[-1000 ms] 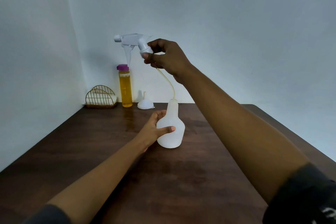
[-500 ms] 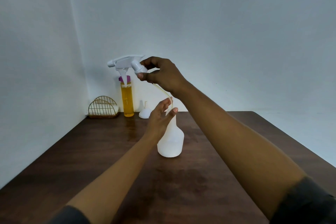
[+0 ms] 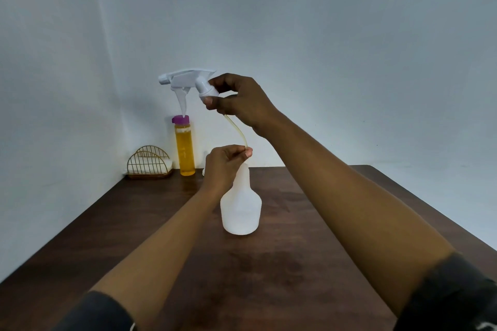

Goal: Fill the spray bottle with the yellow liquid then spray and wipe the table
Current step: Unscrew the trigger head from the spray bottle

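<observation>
Above the dark wooden table, right hand is holding the white trigger sprayer, left hand pinching its yellowish tube, seemingly guiding it off the translucent bottle.

Light soft, diffuse, cool-blue cast; medium bright, no hard source in view. Wall greyer twd 12 o'clock, paler at 9. Spray head throws a faint, blurred shadow on the wall twd its own 7 o'clock; dim patch by the wall corner at 9–10. Table dark w/ dull reddish sheen at 6, no glare. Yellow liquid bottle glows, lit thru. Centre sharp: thin dip tube reads crisp. Wide-angle warp: table edges splay at 4 & 8, corner leans; forearms balloon at 5 & 7, sleeves slightly soft.
</observation>
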